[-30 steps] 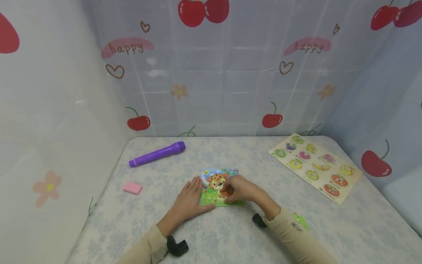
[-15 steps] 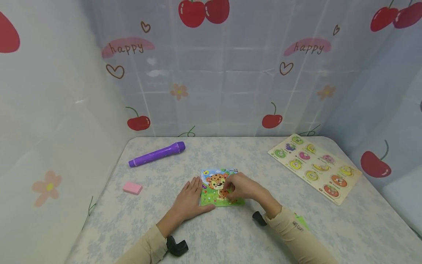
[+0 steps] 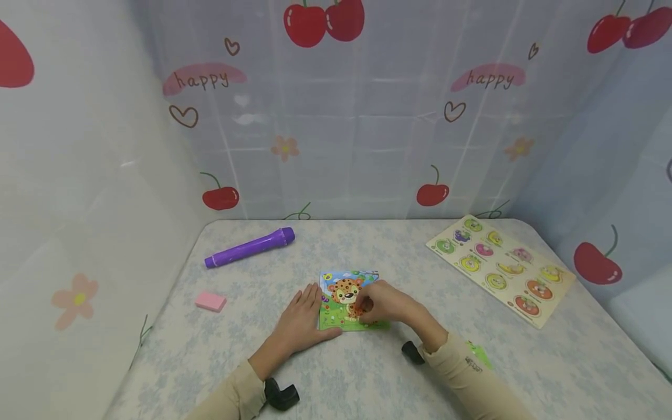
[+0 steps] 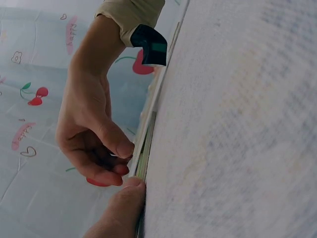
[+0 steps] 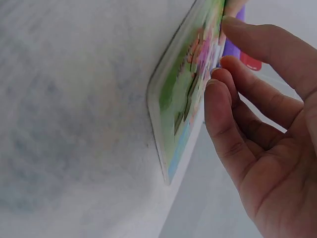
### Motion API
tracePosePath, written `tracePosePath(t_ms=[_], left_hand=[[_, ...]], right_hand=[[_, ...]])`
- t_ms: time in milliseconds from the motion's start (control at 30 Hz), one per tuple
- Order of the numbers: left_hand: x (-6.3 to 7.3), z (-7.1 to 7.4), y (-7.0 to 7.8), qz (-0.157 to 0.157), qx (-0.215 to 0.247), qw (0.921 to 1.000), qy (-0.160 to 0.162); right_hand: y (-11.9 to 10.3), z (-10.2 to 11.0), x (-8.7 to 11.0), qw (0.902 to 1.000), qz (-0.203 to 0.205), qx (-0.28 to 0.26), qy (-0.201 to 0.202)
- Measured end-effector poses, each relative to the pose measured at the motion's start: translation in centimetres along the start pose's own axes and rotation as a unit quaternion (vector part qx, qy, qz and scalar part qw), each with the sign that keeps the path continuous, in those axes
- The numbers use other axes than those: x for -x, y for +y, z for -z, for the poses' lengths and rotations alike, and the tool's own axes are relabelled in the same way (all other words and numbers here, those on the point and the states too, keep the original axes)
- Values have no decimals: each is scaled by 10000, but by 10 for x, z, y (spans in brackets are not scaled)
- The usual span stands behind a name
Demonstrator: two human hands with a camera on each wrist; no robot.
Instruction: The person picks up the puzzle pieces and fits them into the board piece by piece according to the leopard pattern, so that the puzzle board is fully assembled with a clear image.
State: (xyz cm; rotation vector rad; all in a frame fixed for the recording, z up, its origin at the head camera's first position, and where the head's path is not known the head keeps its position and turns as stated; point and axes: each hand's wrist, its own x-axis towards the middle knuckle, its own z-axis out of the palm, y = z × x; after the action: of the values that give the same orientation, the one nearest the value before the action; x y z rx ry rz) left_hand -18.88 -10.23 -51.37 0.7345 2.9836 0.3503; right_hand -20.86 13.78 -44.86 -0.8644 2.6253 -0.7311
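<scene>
A small jigsaw puzzle (image 3: 336,318) with a spotted leopard cub on it lies flat at the middle of the table. My left hand (image 3: 300,321) rests palm down with straight fingers along its left edge. The left thumb (image 4: 126,203) lies at the near edge. Over the puzzle's right part arches my right hand (image 3: 385,303), its fingertips on the picture. In the right wrist view the right thumb (image 5: 242,32) is apart from the fingers, with nothing seen between them. Piece edges stand slightly raised on the puzzle surface (image 5: 171,96). The right hand hides the puzzle's right side.
A purple toy microphone (image 3: 251,248) lies at the back left, with a pink block (image 3: 210,301) nearer. At the back right is a fruit puzzle board (image 3: 501,268). A green piece (image 3: 479,353) shows partly behind the right sleeve (image 3: 467,373).
The right thumb and fingertips lifted slightly from the puzzle, then came down on it again. The left hand and the puzzle have stayed in place.
</scene>
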Motion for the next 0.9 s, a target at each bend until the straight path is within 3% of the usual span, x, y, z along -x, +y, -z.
tracePosePath(t_ms=[533,700,900], left_hand=[[0,1,0,-39,-3,9999,123],[1,1,1,-27,1,9999,139],[1,1,1,-26,-5,9999,121]], right_hand=[[10,4,10,9997,226,-56,4],[13,6,20,9992,383,53,65],[17,11,38,9997,250,-48,71]])
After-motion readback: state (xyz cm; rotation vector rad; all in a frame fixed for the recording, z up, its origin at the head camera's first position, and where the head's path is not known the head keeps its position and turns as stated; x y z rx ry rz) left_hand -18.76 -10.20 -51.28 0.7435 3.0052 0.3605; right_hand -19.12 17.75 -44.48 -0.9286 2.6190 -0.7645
